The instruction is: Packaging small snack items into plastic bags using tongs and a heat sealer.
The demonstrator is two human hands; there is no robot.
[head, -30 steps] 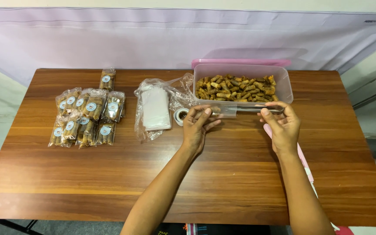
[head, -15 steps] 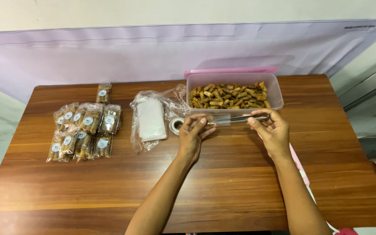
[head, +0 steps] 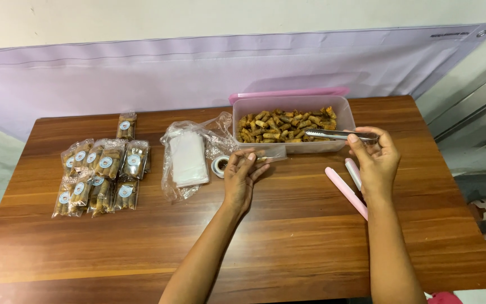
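Observation:
My left hand (head: pixel 241 174) pinches a small clear plastic bag (head: pixel 270 154) with a piece of snack in it, just in front of the clear plastic tub (head: pixel 344 115). The tub is full of brown fried snack rolls (head: pixel 283 125). In my right hand (head: pixel 374 157) are metal tongs (head: pixel 336 134), held level with their tips reaching over the tub's front edge toward the rolls. A small roll of tape (head: pixel 220 165) lies beside my left hand.
Several sealed snack packets (head: pixel 99 171) with round labels lie at the table's left. A bag holding a stack of clear empty bags (head: pixel 187 157) sits left of the tub. A pink bar-shaped tool (head: pixel 346 191) lies near my right hand. The pink lid (head: pixel 288 93) stands behind the tub.
My right hand has drawn the tongs out of the small bag and lifted them to the right, over the tub. The left hand still holds the bag. The camera view shifted slightly.

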